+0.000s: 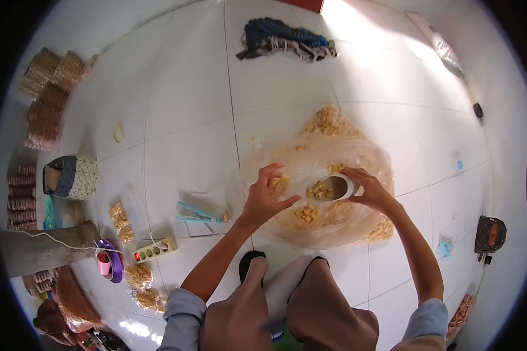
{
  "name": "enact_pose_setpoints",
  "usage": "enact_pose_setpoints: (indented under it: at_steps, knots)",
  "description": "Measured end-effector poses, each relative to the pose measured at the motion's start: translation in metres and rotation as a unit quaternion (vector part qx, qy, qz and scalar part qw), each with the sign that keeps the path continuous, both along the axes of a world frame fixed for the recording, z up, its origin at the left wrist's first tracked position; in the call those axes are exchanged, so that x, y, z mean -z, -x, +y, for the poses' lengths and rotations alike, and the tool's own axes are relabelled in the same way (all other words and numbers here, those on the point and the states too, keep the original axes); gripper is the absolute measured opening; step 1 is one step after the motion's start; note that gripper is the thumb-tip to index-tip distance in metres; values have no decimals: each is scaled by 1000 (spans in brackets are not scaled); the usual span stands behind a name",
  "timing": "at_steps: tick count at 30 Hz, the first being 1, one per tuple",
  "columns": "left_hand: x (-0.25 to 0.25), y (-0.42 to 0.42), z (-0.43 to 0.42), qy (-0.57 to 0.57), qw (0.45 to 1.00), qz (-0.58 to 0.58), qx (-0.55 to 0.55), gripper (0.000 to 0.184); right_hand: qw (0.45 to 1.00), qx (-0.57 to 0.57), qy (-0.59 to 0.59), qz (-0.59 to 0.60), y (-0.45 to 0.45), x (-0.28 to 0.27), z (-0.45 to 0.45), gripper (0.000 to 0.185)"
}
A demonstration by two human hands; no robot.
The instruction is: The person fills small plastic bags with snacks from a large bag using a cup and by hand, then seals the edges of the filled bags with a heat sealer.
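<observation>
Head view, inspector: Where is the white cup [350, 186], and how should you grip it?

Instructor: Tilted over the large plastic bag [351, 149], your right hand [370, 190] clamped around its outer wall. Expect it light and stiff; grip the wall. Treat the snack pieces [320, 191] as brittle.

Inspector: Left hand, counts?

Instructor: Your left hand [266, 196] is apart, digits spread; film contact cannot be told. One cup, one large bag; pieces uncountable.

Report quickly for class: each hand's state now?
Left hand: open; whether it grips the plastic bag cannot be told.
Right hand: closed, holding the white cup.
</observation>
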State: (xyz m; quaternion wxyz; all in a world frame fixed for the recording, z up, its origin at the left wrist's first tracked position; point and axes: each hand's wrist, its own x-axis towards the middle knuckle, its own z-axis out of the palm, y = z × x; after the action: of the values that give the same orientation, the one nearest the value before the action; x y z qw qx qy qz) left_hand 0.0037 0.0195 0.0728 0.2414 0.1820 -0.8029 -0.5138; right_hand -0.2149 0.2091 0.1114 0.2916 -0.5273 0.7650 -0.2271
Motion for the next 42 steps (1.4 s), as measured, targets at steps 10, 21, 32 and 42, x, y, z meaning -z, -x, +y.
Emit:
enact_pose_setpoints:
  at_steps: [10, 21, 32, 42]
  knots:
    - [-108, 31, 8, 76, 995, -13, 61, 77, 965, -31, 162, 203, -16, -233, -10, 68]
    - [-129, 33, 14, 82, 994, -22, 71, 79, 846, -150, 151, 488, -50, -270, -24, 47]
    - [-80, 32, 8, 33, 998, 46, -37, 62, 871, 63, 121, 471, -33, -165, -14, 50]
    - [-47, 16, 5, 1, 998, -57, 17, 74, 977, 169, -3, 134, -77, 117, 22, 67]
